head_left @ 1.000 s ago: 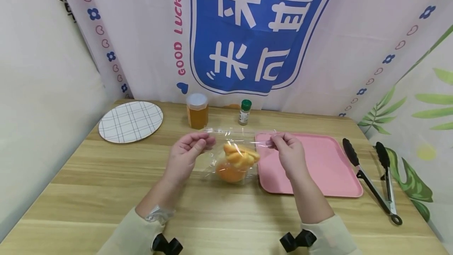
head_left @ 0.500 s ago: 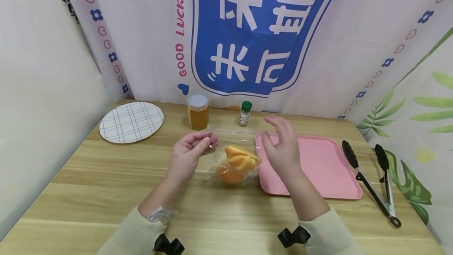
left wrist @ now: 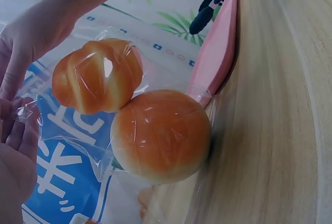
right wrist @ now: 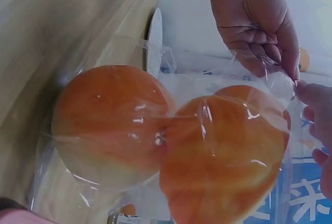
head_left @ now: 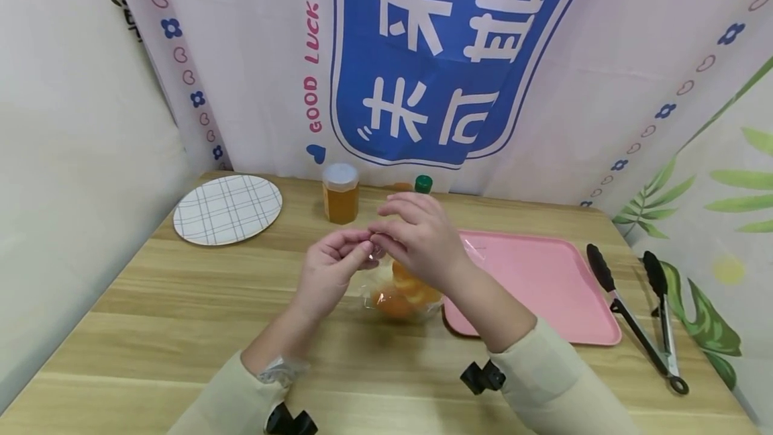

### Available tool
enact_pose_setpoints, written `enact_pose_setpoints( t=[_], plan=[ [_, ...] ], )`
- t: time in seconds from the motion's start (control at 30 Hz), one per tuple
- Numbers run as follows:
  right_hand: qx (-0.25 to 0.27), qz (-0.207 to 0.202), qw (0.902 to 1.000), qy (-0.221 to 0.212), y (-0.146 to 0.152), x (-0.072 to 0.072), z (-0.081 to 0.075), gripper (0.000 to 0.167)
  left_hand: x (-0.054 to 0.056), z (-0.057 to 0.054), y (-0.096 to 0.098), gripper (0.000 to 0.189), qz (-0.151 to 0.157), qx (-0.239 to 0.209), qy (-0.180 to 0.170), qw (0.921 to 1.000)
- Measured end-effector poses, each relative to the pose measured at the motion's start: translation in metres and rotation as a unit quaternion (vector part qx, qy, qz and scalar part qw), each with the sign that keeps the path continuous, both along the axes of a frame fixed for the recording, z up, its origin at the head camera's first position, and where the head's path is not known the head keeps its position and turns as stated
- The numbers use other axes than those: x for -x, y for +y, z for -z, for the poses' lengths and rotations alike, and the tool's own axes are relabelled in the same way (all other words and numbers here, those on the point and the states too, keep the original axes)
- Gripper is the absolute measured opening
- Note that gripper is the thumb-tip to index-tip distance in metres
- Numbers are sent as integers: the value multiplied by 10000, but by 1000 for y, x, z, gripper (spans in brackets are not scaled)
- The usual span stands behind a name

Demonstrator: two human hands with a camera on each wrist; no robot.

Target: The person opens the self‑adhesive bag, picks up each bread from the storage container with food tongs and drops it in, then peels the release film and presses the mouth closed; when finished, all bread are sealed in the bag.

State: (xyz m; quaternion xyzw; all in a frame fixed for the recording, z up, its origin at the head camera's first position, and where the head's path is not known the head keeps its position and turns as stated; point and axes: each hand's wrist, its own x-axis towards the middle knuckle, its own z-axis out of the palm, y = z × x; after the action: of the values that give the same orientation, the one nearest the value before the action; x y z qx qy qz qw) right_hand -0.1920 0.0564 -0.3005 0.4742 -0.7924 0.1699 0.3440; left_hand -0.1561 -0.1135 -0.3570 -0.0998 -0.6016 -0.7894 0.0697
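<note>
A clear zip-top plastic bag (left wrist: 85,151) holds a round bun (left wrist: 161,136) and a twisted bread roll (left wrist: 96,76). In the head view it hangs upright close over the table, partly hidden behind my right hand. My left hand (head_left: 326,274) pinches the bag's upper left corner between thumb and fingers. My right hand (head_left: 425,240) reaches across to that same corner, where its thumb and forefinger pinch the bag's edge against the left fingertips. The right wrist view shows both sets of fingertips meeting at the gathered film, with the round bun (right wrist: 111,125) lower in the bag.
A pink tray (head_left: 537,287) lies just right of the bag, and black-tipped tongs (head_left: 640,334) lie beyond it. At the back stand a jar of amber contents (head_left: 341,197) and a green-capped bottle (head_left: 423,184). A checked plate (head_left: 228,210) sits at the back left.
My right hand has let go of the bag's upper right corner and moved left to the corner that my left hand holds. The left hand keeps its pinch.
</note>
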Motion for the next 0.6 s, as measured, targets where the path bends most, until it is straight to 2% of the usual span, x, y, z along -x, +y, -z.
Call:
enact_pose_setpoints(
  t=[0.2,0.43,0.6],
  plan=[
    [-275,-41,9995,-123,1,0,-6,11,-2,0,1,19,33,113,150,9998],
    [-600,-98,9969,-495,2,-2,-12,6,-3,2,0,18,-31,629,400,9972],
    [-813,-96,9942,-696,4,-3,-16,6,-4,3,0,16,-50,743,598,9954]
  ],
)
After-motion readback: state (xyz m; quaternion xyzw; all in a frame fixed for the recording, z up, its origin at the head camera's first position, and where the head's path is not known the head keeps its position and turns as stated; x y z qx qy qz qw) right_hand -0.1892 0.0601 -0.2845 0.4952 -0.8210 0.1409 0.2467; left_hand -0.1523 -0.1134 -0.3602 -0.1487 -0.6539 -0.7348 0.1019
